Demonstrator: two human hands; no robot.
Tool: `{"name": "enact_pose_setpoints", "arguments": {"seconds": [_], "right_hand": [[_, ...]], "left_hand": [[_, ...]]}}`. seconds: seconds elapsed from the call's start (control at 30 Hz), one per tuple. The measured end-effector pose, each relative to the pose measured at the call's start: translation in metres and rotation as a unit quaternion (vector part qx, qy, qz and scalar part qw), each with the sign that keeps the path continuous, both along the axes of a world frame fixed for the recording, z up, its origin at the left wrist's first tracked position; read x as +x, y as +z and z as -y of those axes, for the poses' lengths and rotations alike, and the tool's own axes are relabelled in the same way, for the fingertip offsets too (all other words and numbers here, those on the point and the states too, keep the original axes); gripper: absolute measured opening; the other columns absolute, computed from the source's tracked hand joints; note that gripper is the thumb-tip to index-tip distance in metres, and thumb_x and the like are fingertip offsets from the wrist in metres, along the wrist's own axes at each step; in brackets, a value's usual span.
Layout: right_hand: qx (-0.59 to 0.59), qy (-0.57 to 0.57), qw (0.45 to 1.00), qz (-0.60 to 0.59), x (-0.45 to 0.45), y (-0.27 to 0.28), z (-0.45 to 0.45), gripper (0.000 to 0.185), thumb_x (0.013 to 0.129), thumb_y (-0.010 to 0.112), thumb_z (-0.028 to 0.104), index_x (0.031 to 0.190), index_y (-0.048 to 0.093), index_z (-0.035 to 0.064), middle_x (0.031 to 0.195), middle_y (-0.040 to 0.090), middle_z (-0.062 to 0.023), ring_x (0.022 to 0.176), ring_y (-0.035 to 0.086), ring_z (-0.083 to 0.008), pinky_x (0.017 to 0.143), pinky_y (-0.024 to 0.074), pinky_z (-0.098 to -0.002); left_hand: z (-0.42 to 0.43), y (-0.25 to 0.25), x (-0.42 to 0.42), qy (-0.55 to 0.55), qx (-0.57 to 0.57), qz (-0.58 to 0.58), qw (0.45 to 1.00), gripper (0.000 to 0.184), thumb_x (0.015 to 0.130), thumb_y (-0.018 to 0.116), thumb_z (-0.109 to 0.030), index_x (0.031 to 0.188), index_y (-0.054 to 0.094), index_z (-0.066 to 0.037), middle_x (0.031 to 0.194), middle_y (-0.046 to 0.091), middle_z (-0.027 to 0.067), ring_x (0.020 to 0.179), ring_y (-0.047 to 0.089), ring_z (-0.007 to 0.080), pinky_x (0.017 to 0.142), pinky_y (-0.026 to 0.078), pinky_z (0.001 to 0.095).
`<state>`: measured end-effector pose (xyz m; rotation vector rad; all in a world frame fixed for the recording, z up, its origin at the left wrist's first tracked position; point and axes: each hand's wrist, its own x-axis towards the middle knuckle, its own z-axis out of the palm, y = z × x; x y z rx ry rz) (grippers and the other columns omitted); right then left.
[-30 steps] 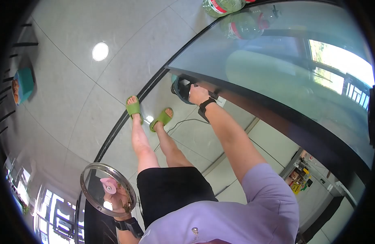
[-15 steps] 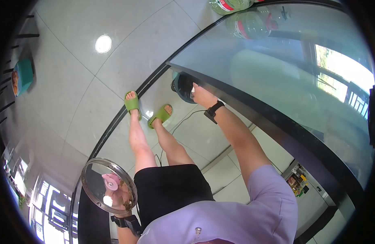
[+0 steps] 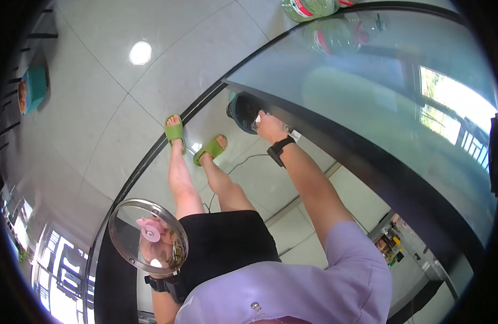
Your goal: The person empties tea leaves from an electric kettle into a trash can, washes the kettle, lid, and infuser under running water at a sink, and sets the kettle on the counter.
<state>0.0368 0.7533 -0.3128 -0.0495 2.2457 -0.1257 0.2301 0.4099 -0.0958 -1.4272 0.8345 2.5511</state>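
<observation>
A round glass lid point(image 3: 126, 237) with a metal rim and a pink knob point(image 3: 151, 230) is held up at the lower left. My left hand point(image 3: 161, 252) shows through the glass behind it, with its fingers round the knob. At the centre, my right hand point(image 3: 271, 127) reaches to the rim of a dark blue bin point(image 3: 242, 112), under the edge of the glass-topped table point(image 3: 362, 129). A small whitish thing point(image 3: 257, 120) is pinched in its fingers; what it is cannot be made out.
Large plastic bottles point(image 3: 308, 7) stand beyond the table at the top. A teal container point(image 3: 36, 89) is at the far left. A thin cable point(image 3: 243, 160) crosses the floor near the green slippers point(image 3: 174, 129). Small packages point(image 3: 389, 248) are at the lower right.
My right hand has drawn back a little from inside the bin to its near rim. The lid in my left hand has moved slightly up and to the right.
</observation>
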Motion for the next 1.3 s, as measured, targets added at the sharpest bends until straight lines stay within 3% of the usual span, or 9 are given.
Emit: {"name": "enact_pose_setpoints", "arguments": {"seconds": [0.23,0.3,0.4,0.77,0.87,1.07,1.13,1.17,1.3], "right_hand": [[-0.122,-0.069,0.988,-0.062,0.069,0.015,-0.070,0.055,0.078,0.059,0.016,0.130,0.040,0.0133,0.109,0.054,-0.0229,0.103,0.052,-0.0350,0.087,0.0413,-0.0421],[-0.233,-0.109,0.949,-0.183,0.091,0.028,-0.076,0.049,0.076,0.062,0.015,0.122,0.045,0.0121,0.104,0.057,-0.0212,0.098,0.054,-0.0353,0.082,0.0438,-0.0438],[-0.119,-0.229,0.959,-0.118,0.115,0.051,-0.087,0.040,0.074,0.065,0.013,0.111,0.048,0.0101,0.097,0.060,-0.0186,0.091,0.057,-0.0360,0.075,0.0459,-0.0433],[-0.232,-0.339,0.877,-0.250,0.191,0.115,-0.087,0.032,0.069,0.060,0.003,0.100,0.052,0.0068,0.086,0.058,-0.0124,0.081,0.057,-0.0247,0.070,0.0446,-0.0331],[-0.254,-0.401,0.846,-0.243,0.215,0.137,-0.085,0.033,0.068,0.063,0.001,0.099,0.052,0.0043,0.080,0.056,-0.0032,0.074,0.053,-0.0129,0.066,0.0459,-0.0270],[-0.275,-0.564,0.736,-0.254,0.260,0.210,-0.058,0.029,0.069,0.061,0.001,0.097,0.053,0.0032,0.080,0.058,-0.0043,0.073,0.054,-0.0112,0.067,0.0474,-0.0271],[-0.255,-0.562,0.723,-0.310,0.279,0.206,-0.059,0.030,0.068,0.062,0.002,0.096,0.053,0.0025,0.081,0.058,-0.0053,0.074,0.055,-0.0113,0.067,0.0475,-0.0276],[-0.248,-0.578,0.706,-0.325,0.289,0.205,-0.061,0.030,0.068,0.063,0.003,0.096,0.054,0.0023,0.080,0.058,-0.0053,0.074,0.055,-0.0113,0.067,0.0474,-0.0277],[-0.216,-0.595,0.676,-0.377,0.260,0.169,-0.044,0.029,0.067,0.068,0.007,0.093,0.055,0.0019,0.078,0.058,-0.0051,0.071,0.054,-0.0112,0.064,0.0470,-0.0280]], "left_hand": [[-0.009,0.010,0.000,-0.028,0.040,-0.020,0.999,0.046,0.082,0.057,-0.030,0.112,0.048,0.004,0.090,0.059,0.0148,0.075,0.057,0.0230,0.063,0.048,0.0339],[-0.009,0.004,0.001,-0.029,0.057,-0.060,0.996,0.048,0.081,0.059,-0.028,0.114,0.048,0.005,0.092,0.059,0.0155,0.075,0.058,0.0230,0.065,0.049,0.0349],[-0.013,0.008,0.005,-0.042,0.065,-0.109,0.991,0.050,0.080,0.060,-0.027,0.116,0.047,0.005,0.094,0.059,0.0171,0.075,0.058,0.0232,0.066,0.048,0.0355],[-0.022,0.036,-0.018,-0.140,0.175,-0.204,0.953,0.043,0.085,0.052,-0.023,0.116,0.047,0.007,0.100,0.059,0.0183,0.077,0.060,0.0228,0.070,0.051,0.0327],[-0.030,0.050,-0.043,-0.227,0.139,-0.201,0.943,0.045,0.084,0.052,-0.026,0.115,0.048,0.006,0.098,0.060,0.0166,0.079,0.059,0.0206,0.071,0.049,0.0294],[-0.036,0.036,-0.057,-0.311,0.136,-0.213,0.916,0.051,0.084,0.052,-0.030,0.117,0.046,0.009,0.098,0.059,0.0130,0.073,0.056,0.0192,0.071,0.046,0.0302],[-0.036,0.014,-0.064,-0.344,0.218,-0.265,0.874,0.054,0.081,0.059,-0.030,0.115,0.047,0.010,0.100,0.059,0.0169,0.077,0.059,0.0230,0.068,0.049,0.0312],[-0.044,0.015,-0.063,-0.365,0.111,-0.285,0.879,0.054,0.078,0.063,-0.029,0.113,0.048,0.009,0.099,0.060,0.0193,0.077,0.061,0.0244,0.068,0.051,0.0315],[-0.056,0.005,-0.137,-0.434,0.166,-0.177,0.868,0.053,0.076,0.066,-0.029,0.111,0.050,0.008,0.094,0.061,0.0180,0.075,0.061,0.0234,0.067,0.051,0.0309]]}}
